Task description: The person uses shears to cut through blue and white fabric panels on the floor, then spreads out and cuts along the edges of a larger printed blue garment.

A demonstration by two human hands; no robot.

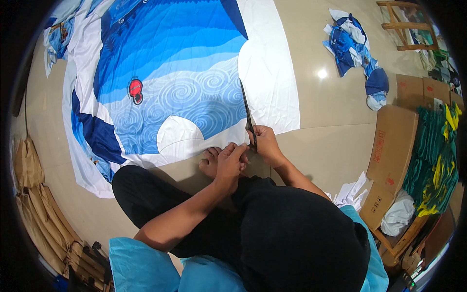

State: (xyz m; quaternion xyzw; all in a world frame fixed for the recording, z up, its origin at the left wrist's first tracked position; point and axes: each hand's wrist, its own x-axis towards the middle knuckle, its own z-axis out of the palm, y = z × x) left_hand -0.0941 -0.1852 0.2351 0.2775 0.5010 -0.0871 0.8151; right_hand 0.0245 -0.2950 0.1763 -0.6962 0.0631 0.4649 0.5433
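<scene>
A large printed fabric (180, 82) with blue bands, pale swirls, a red emblem and white borders lies spread on the tiled floor. My right hand (264, 146) is closed on the handles of black scissors (245, 104), whose blades lie along the right edge of the blue print, beside the white margin (270, 87). My left hand (228, 163) pinches the fabric's lower white edge just left of the scissors. A bare foot (209, 165) shows partly behind my left hand, below the fabric.
Blue and white fabric scraps (355, 48) lie at upper right, near a wooden frame (404, 24). Cardboard boxes (389, 160), green and yellow cloths (433, 155) and white scraps (350, 194) are on the right. Long brown paper bundles (41, 219) line the left. My black-clad legs (146, 194) fill the foreground.
</scene>
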